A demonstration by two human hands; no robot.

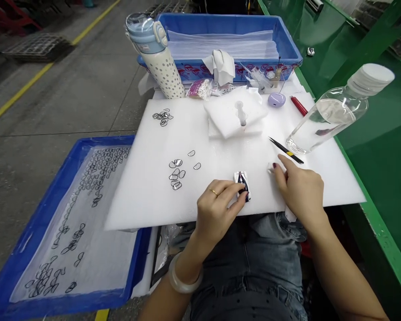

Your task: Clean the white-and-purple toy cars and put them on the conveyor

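My left hand [218, 211] has its thumb and fingertips closed on a small glossy dark part with white sides [241, 178], low at the front of the white foam board [147, 196]. It resembles a toy car body. To its right, my right hand [300, 191] has thumb and index apart and the other fingers curled. White tissue [290, 215] shows on both sides of that hand, apparently held in the curled fingers. Black tweezers with a yellow band [285, 150] lie just beyond the index finger. Several thin black rings [176, 174] lie loose to the left.
A clear bottle [327, 118] stands at the right, beside a red pen [299, 105]. Foam pieces [232, 111] and a purple case [276, 100] lie behind. A tumbler [160, 62] and blue bin [284, 40] stand farther back. A blue tray [75, 305] with many rings sits lower left.
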